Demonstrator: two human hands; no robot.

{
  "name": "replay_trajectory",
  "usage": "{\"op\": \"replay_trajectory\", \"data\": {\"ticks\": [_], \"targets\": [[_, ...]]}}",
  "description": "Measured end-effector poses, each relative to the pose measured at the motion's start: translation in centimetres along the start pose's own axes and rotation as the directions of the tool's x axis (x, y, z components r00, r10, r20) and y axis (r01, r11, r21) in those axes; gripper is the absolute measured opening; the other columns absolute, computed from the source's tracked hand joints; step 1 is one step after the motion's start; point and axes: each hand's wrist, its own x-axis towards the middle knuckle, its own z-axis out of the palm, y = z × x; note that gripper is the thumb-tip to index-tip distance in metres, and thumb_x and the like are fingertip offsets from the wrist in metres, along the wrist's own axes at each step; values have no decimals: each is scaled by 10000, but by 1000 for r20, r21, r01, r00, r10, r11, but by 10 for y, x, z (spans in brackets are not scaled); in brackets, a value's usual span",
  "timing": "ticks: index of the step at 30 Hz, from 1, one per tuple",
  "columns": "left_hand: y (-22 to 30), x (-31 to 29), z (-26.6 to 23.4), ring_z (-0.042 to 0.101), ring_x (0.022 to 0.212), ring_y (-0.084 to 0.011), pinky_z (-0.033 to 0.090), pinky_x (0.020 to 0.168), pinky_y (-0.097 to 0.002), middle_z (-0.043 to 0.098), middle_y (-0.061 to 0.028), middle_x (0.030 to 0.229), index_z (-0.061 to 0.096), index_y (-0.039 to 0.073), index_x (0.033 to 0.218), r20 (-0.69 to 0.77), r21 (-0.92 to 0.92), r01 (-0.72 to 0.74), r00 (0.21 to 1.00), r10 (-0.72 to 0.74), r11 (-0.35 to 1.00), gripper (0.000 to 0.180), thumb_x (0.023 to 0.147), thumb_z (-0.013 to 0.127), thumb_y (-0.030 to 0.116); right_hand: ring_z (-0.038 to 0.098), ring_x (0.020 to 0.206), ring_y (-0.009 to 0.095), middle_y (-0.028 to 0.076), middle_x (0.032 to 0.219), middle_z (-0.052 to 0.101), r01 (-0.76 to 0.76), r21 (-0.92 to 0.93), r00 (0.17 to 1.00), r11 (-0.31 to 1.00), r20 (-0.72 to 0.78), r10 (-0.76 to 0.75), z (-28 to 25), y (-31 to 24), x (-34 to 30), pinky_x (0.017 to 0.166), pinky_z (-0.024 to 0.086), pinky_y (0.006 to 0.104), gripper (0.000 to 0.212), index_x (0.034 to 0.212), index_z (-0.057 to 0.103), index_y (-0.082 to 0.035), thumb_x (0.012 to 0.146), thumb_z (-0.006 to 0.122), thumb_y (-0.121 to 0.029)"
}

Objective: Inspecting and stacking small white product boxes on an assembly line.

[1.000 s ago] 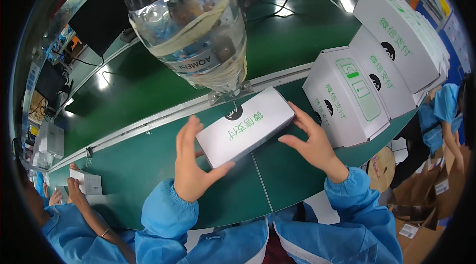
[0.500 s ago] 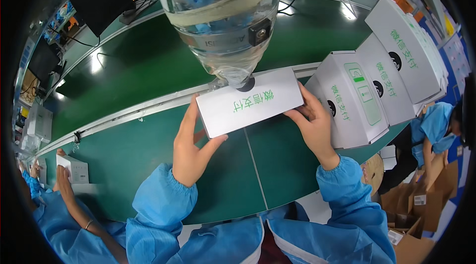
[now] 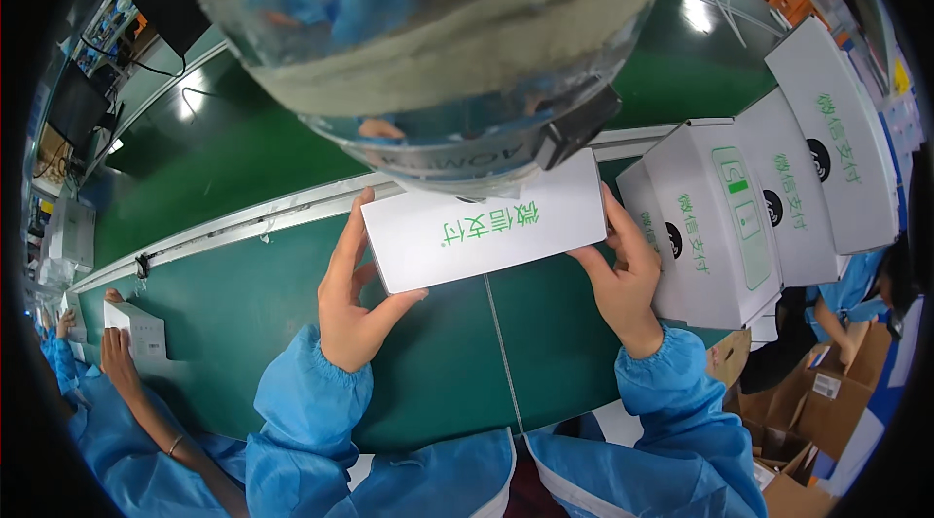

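A long white carton [image 3: 418, 236] with green lettering on its face is held up between my two hands over the green worktable. My left hand [image 3: 352, 309] grips its left end, thumb along the lower edge. At the right end my right hand [image 3: 623, 289] holds the carton, with the thumb near the lower corner. A clear, rounded, bottle-like device [image 3: 389, 119] with a cream tape band and a dark block on its side hangs in front of the carton. It hides the carton's upper middle.
Several similar white cartons [image 3: 744, 226] lean in a row at the right. On the left, a co-worker's hand [image 3: 119, 357] holds another white box [image 3: 144, 331]. Brown cardboard boxes [image 3: 827, 396] stand lower right, beside another person. A metal rail [image 3: 219, 238] crosses the green table [image 3: 243, 294].
The clear device looks larger and nearer, covering more of the carton. The carton appears lower and more level, still between both hands. The stacked cartons have shifted slightly right and down in view.
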Motion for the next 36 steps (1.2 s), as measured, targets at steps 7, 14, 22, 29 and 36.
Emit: {"op": "replay_trajectory", "data": {"ticks": [7,14,22,29,36], "targets": [[1,0,4,424,1407,-347,489,1054,-459,246,-191,1626,222,8,1568,7,11,-4,1000,4,1000,938,794,752,-20,609,1225,232,166,1402,583,18,9,1000,1000,-13,-18,-1,5,0,1001,512,342,644,1445,479,23,852,729,56],[5,2,9,381,1443,-311,402,1120,-423,205,-150,1650,161,13,1586,-6,-20,-12,1000,12,1000,956,790,689,-39,607,1228,235,171,1398,586,31,-7,999,1000,-34,-31,-1,5,2,998,513,342,635,1442,477,33,859,727,46],[5,4,8,394,1429,-339,448,1089,-447,219,-176,1640,188,9,1577,-12,-24,-57,998,57,998,936,799,707,-41,605,1235,242,170,1394,589,50,-30,998,998,-36,-51,-1,2,2,1003,511,346,625,1442,478,30,865,721,42],[5,6,8,391,1428,-356,478,1068,-456,218,-182,1638,203,16,1574,-6,-13,-83,997,83,996,925,806,714,-46,606,1235,246,171,1392,590,38,-21,998,999,-40,-39,-1,3,2,1001,514,350,625,1439,482,28,864,725,36],[6,7,8,394,1427,-353,482,1064,-455,223,-176,1637,206,22,1575,-5,-16,-71,997,71,997,930,800,714,-46,608,1232,250,170,1388,593,43,-25,998,999,-42,-44,-2,1,2,1002,515,357,625,1435,487,28,859,729,39]]}}
